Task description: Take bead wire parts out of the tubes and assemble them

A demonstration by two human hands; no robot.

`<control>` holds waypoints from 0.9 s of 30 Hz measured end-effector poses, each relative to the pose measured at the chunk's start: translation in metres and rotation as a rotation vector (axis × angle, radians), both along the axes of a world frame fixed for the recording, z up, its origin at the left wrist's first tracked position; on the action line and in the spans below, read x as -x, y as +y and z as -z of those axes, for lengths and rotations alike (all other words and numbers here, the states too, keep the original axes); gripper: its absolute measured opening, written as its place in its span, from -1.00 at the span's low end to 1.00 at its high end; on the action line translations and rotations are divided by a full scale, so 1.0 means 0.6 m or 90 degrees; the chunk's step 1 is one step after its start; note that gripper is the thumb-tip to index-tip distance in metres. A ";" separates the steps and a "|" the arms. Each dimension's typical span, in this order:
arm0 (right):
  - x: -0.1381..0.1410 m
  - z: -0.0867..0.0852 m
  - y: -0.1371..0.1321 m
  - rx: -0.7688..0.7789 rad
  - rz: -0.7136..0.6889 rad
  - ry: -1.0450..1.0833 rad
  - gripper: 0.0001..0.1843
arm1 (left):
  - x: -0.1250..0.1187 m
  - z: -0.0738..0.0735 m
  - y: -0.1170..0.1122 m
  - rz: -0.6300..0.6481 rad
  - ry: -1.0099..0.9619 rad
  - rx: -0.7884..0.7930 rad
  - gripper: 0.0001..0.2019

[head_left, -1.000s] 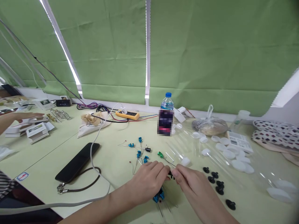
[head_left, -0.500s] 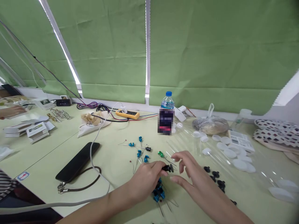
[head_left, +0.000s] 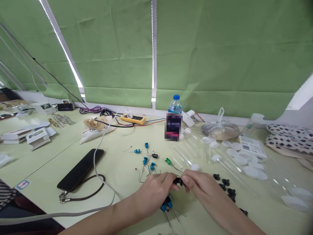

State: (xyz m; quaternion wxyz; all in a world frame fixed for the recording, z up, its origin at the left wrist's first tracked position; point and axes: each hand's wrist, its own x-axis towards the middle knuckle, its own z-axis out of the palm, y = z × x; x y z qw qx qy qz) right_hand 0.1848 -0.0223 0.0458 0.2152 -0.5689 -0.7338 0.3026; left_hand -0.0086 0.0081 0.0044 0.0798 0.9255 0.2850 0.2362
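Observation:
Between my two hands is a small black part with a round end (head_left: 179,181), mostly covered by fingers. My left hand (head_left: 155,189) pinches its left side, and the fingers of my right hand (head_left: 201,184) are closed on its right side. Just below my left hand lies a cluster of blue metal pieces with thin wire legs (head_left: 167,204). More blue pieces (head_left: 145,160) are spread beyond it, along with a black one (head_left: 155,156) and a green one (head_left: 168,161). Several black disc-shaped caps (head_left: 226,182) lie to the right of my right hand.
Clear plastic tubes and white round lids (head_left: 240,160) cover the right side. A water bottle (head_left: 175,106) and a yellow multimeter-like device (head_left: 133,119) stand at the back. On the left, a white cable (head_left: 95,163) crosses a black phone (head_left: 80,169) with a strap.
My right hand, open and apart half a second ago, has moved left and closed on the black part. A co-worker's hand at the far left has gone from view.

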 end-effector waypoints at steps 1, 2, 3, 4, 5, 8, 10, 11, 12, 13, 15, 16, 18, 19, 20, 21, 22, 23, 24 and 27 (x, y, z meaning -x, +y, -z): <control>0.001 0.001 0.000 0.008 -0.009 -0.003 -0.58 | -0.001 0.000 0.000 0.008 -0.002 -0.002 -0.88; 0.002 0.001 0.000 0.009 -0.014 -0.003 -0.57 | -0.001 0.001 0.001 0.013 -0.002 0.002 -0.89; 0.002 0.000 0.000 0.006 -0.019 0.002 -0.62 | -0.001 0.001 0.001 0.010 -0.004 0.015 -0.90; 0.001 -0.002 0.001 0.003 -0.023 0.009 -0.74 | -0.001 0.002 0.002 0.000 -0.008 0.032 -0.89; 0.000 -0.005 0.003 0.000 -0.023 0.017 -0.91 | 0.000 0.003 0.003 -0.013 -0.015 0.050 -0.88; -0.005 -0.013 0.007 0.012 -0.001 0.037 -0.75 | 0.002 0.003 0.004 -0.042 -0.038 0.082 -0.85; -0.004 -0.015 0.007 0.018 0.015 0.034 -0.80 | 0.001 0.002 0.002 -0.025 -0.043 0.089 -0.86; -0.003 -0.014 0.006 0.017 0.012 0.026 -0.74 | 0.001 0.001 0.001 -0.011 -0.042 0.089 -0.86; -0.002 -0.013 0.006 0.014 0.005 0.009 -0.69 | 0.000 0.002 0.001 -0.002 -0.040 0.086 -0.87; -0.002 -0.011 0.005 0.008 -0.001 -0.014 -0.67 | 0.000 0.002 0.001 0.000 -0.040 0.080 -0.87; -0.007 -0.006 0.007 0.001 0.011 -0.068 -0.73 | 0.001 0.003 0.002 -0.015 -0.051 0.073 -0.86; -0.011 -0.005 0.009 0.001 0.028 -0.092 -0.76 | 0.002 0.002 0.002 -0.025 -0.064 0.076 -0.84; -0.019 -0.004 0.014 0.008 0.062 -0.107 -0.64 | 0.004 0.000 0.002 -0.037 -0.089 0.083 -0.80; -0.023 -0.005 0.015 0.013 0.066 -0.092 -0.53 | 0.004 -0.003 0.001 -0.035 -0.093 0.082 -0.80; -0.024 -0.006 0.016 0.019 0.062 -0.065 -0.45 | 0.004 -0.005 -0.001 -0.027 -0.089 0.072 -0.81; -0.025 -0.008 0.015 0.026 0.055 -0.034 -0.42 | 0.004 -0.008 -0.003 -0.015 -0.079 0.058 -0.83; -0.024 -0.009 0.014 0.034 0.049 -0.008 -0.43 | 0.004 -0.010 -0.005 -0.002 -0.066 0.045 -0.86; -0.023 -0.011 0.013 0.041 0.046 0.005 -0.45 | 0.004 -0.010 -0.006 0.010 -0.055 0.037 -0.87; -0.023 -0.013 0.012 0.043 0.047 0.004 -0.47 | 0.004 -0.010 -0.006 0.017 -0.047 0.034 -0.87; -0.028 -0.016 0.015 0.016 0.080 -0.052 -0.44 | 0.007 -0.002 0.000 -0.003 -0.043 0.052 -0.81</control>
